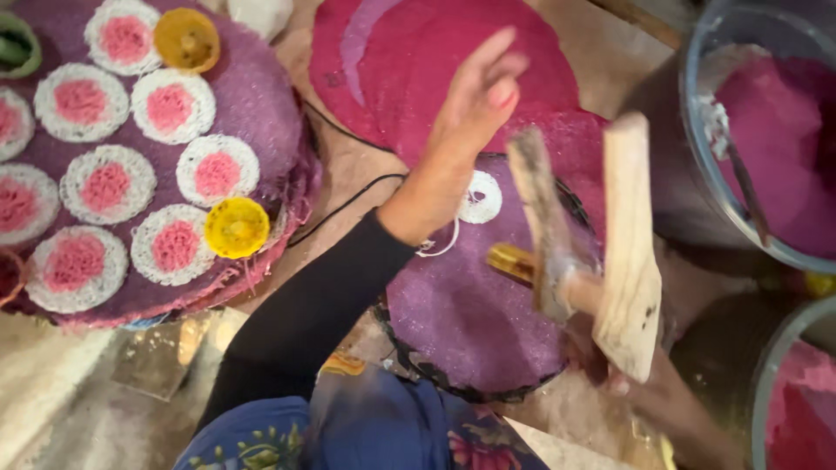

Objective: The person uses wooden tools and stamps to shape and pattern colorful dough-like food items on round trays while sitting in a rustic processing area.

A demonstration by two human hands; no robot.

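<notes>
My left hand (477, 96), at the end of a black sleeve, reaches forward with its fingers extended over the edge of a stack of flat magenta discs (418, 52); nothing is in it. Below the wrist lies a round purple disc (470, 322) with a small white ring pattern, resting on a dark round pan. My right hand (620, 376) comes in from the lower right and grips a blurred wooden tool (629, 252) made of two pale wooden pieces, held above the purple disc's right side.
At the left sits a large purple mat (252, 96) covered with several white-and-pink rounds and two yellow cups (236, 227). A glass bowl (697, 78) of pink mix stands at the right, another (766, 374) below it. A black cable (348, 204) crosses the floor.
</notes>
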